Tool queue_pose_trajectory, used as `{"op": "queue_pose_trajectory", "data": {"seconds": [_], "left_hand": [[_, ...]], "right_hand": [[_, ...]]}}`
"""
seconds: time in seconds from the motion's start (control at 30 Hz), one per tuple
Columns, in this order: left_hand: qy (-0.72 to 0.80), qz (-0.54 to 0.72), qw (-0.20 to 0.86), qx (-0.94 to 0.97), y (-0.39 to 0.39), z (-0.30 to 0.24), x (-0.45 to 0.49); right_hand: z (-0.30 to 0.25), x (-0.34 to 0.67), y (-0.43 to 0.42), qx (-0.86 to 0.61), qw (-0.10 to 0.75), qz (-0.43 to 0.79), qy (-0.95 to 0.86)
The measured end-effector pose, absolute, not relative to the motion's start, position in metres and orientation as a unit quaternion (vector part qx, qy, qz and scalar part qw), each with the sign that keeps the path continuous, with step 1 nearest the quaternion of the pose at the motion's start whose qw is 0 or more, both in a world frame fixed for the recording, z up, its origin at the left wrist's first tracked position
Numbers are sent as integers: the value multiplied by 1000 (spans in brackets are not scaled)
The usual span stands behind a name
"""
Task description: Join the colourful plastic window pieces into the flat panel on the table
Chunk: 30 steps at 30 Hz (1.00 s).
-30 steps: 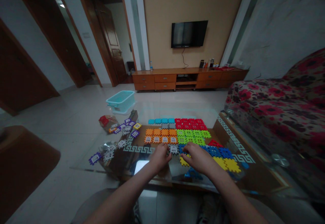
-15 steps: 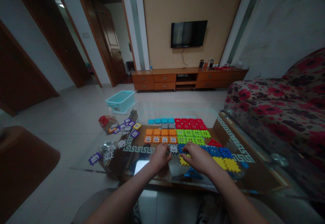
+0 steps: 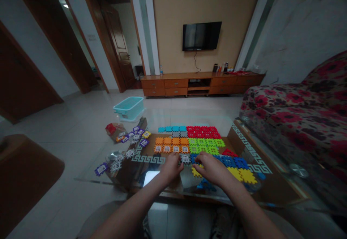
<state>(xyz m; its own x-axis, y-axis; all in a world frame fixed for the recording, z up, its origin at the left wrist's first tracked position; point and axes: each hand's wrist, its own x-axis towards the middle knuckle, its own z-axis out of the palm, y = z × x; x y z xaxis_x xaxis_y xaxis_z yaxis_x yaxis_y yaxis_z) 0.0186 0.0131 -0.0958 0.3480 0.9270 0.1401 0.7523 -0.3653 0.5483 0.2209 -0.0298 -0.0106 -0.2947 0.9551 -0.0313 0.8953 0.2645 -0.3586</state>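
A grey interlocking tile (image 3: pixel 185 159) with a white window insert lies flat on the glass table between my two hands. At its left edge my left hand (image 3: pixel 171 167) has its fingers curled, thumb and fingertips gripping that side. On the right, my right hand (image 3: pixel 211 167) bends over a blue interlocking tile (image 3: pixel 193 158), with fingertips on it and the thumb lower, by a yellow tile (image 3: pixel 197 171). The palm hides part of the blue row. Just above sit joined orange tiles (image 3: pixel 171 144) and lime green tiles (image 3: pixel 204 146).
Red tiles (image 3: pixel 203 131) and light blue tiles (image 3: pixel 172 129) lie farther back. Loose purple tiles (image 3: pixel 101 168) and grey tiles (image 3: pixel 130 153) are scattered at left. A turquoise bin (image 3: pixel 129 111) stands beyond the table (image 3: pixel 92 176). A flowered sofa (image 3: pixel 295 112) is at right.
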Motion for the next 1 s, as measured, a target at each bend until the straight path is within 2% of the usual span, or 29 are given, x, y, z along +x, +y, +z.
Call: {"op": "queue_pose_trajectory", "data": {"seconds": [1.0], "left_hand": [[513, 229, 213, 800, 14, -99, 16]], "right_hand": [[-11, 220, -30, -586, 95, 158, -789]]}}
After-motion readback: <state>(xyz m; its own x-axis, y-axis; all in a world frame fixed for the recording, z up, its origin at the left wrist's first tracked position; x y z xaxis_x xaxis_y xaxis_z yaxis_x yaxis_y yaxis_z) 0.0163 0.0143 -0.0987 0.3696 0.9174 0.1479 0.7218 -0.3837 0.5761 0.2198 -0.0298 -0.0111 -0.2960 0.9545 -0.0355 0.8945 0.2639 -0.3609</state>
